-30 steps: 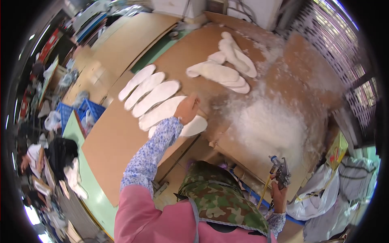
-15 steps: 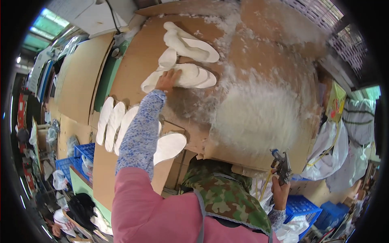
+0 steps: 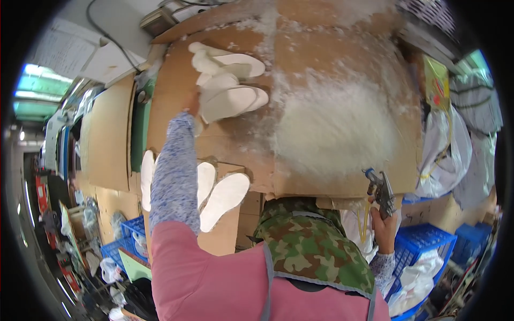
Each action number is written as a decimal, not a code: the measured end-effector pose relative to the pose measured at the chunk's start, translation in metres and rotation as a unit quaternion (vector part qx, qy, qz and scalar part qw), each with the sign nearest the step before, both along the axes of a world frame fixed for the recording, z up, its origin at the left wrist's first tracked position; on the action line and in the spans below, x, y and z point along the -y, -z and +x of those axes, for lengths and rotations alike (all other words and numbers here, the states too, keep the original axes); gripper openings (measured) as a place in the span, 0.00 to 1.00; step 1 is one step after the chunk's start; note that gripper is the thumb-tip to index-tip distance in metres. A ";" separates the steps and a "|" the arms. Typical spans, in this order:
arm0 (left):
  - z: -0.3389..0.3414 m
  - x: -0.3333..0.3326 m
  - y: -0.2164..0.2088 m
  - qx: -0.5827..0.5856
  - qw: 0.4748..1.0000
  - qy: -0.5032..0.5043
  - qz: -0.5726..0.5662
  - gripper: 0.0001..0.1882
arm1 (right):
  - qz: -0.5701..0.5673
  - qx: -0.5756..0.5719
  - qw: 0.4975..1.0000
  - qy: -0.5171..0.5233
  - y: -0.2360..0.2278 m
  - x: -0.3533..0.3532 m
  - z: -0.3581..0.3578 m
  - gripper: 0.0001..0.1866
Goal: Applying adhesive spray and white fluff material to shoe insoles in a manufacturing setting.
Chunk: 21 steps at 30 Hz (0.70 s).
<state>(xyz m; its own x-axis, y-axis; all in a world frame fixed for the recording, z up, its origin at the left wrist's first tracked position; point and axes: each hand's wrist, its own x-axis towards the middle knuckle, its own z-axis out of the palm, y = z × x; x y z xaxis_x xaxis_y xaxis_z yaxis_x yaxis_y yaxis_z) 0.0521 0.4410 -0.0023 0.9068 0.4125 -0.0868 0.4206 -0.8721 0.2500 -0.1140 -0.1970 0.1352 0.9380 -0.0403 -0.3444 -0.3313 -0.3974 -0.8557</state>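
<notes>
My left hand (image 3: 194,100), blurred by motion, is closed on the near end of a white slipper (image 3: 230,104), tilted up with a smooth flat face showing; the slipper hides part of the fingers. Just beyond it lies another white slipper with a fluffy strap (image 3: 214,64), its smooth toe part pointing right. On the right, my right hand (image 3: 383,224) grips a metal spray gun (image 3: 381,193) with a blue tip and a yellow hose, near the table's front edge. Several flat white insoles (image 3: 225,199) lie on cardboard by my left forearm.
Cardboard (image 3: 332,48) covers the table, strewn with white fluff. A wide whitish patch (image 3: 337,128) spreads over its right half. Clear plastic bags (image 3: 447,155) hang at the right. A blue crate (image 3: 423,241) stands below my right hand, with another blue crate (image 3: 126,241) low on the left.
The slipper under my left hand has tipped up, showing a smooth face where fluff showed before. My right hand still holds the spray gun. The whole view has shifted slightly.
</notes>
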 end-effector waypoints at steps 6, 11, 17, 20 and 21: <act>0.012 0.105 -0.115 0.091 0.788 0.121 -0.597 0.19 | -0.081 0.051 0.995 0.017 0.008 0.025 -0.011 0.13; -0.007 0.207 -0.103 -0.076 0.713 0.188 -0.671 0.21 | 0.013 0.010 0.998 0.062 0.003 0.030 -0.016 0.13; 0.015 0.352 -0.012 -0.153 0.725 0.255 -0.621 0.26 | 0.019 -0.001 0.997 0.079 -0.003 0.037 -0.021 0.13; 0.011 0.396 -0.019 -0.133 0.856 0.343 -0.363 0.29 | 0.001 0.012 0.995 0.098 0.006 0.051 -0.035 0.13; 0.005 0.405 -0.035 -0.134 0.890 0.392 -0.191 0.31 | -0.003 0.026 0.995 0.099 0.007 0.053 -0.039 0.13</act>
